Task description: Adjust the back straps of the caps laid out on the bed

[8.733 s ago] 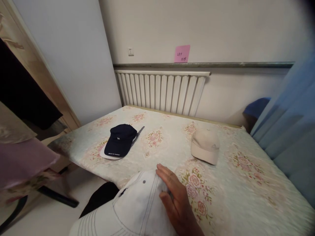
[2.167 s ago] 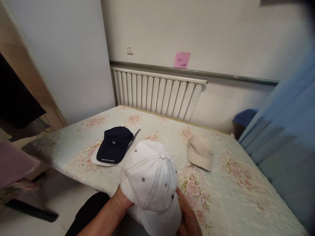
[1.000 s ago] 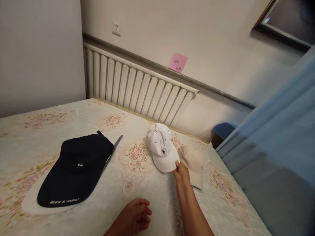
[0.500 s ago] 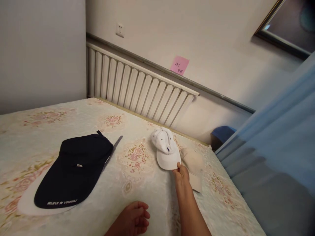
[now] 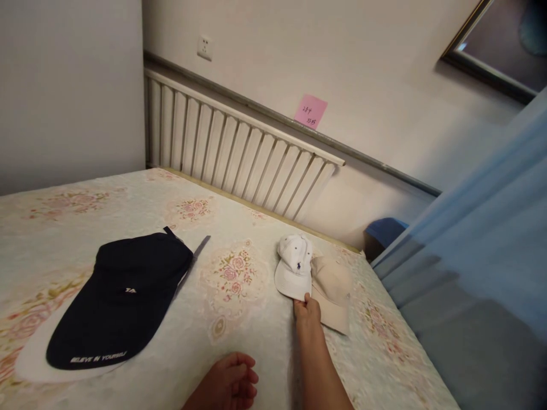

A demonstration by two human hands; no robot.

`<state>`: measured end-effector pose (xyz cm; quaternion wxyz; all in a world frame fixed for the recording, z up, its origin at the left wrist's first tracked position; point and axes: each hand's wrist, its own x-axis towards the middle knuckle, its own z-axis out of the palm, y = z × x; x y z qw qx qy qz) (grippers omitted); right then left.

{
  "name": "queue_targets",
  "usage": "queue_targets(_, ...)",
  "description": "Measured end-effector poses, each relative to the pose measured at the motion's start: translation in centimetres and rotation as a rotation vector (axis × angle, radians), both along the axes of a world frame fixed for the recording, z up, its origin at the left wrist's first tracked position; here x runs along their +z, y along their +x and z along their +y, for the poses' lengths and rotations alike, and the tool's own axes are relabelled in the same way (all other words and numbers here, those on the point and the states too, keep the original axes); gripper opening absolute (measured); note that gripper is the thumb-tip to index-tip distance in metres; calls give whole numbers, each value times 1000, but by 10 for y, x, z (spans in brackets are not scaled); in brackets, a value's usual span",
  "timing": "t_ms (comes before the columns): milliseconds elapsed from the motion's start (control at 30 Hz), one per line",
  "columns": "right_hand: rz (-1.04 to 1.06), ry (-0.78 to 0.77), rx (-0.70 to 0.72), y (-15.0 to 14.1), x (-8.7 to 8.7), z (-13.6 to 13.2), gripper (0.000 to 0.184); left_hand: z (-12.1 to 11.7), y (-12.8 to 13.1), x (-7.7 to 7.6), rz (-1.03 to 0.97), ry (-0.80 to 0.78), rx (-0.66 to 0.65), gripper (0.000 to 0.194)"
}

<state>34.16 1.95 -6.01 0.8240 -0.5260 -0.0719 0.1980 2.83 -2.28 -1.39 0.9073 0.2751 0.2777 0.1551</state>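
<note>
A white baseball cap point(image 5: 294, 262) with a small dark emblem sits at the far side of the flowered bed cover point(image 5: 179, 313), its brim toward me. My right hand point(image 5: 308, 316) pinches the front edge of that brim. Just right of it, and partly behind my wrist, lies a beige cap point(image 5: 331, 290). Over the bed near the bottom of the view, my left hand point(image 5: 233, 378) is held with fingers loosely curled and apart, with nothing in it. To its left lies a navy cap point(image 5: 123, 296) with white lettering, on top of something with a white brim point(image 5: 38, 364).
A white radiator point(image 5: 235, 148) runs along the wall behind the bed. A pink note point(image 5: 311, 111) is on the wall above it. Blue curtain point(image 5: 482, 256) hangs at the right, beside a blue object point(image 5: 387, 230). A framed picture point(image 5: 499, 45) hangs at upper right.
Both hands held the white cap near me; the left has let go. My right hand has carried it by the brim to the far side, beside the beige cap, lately shifting slightly right and down.
</note>
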Motion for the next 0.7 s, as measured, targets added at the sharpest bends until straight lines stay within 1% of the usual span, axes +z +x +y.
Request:
queue_targets(133,182,-17,-50,2,-1,1,31,0,0,1,15,1,7,27)
queue_targets(300,284,-36,-67,0,-3,-8,30,0,1,2,52,16,15,27)
queue_targets(500,293,-40,-59,-6,-1,-15,32,0,1,2,61,13,15,30)
queue_targets(567,275,-28,-62,-10,0,-17,26,0,1,2,56,21,21,31)
queue_targets(700,200,6,-50,-16,1,-21,6,0,0,6,51,30,21,34)
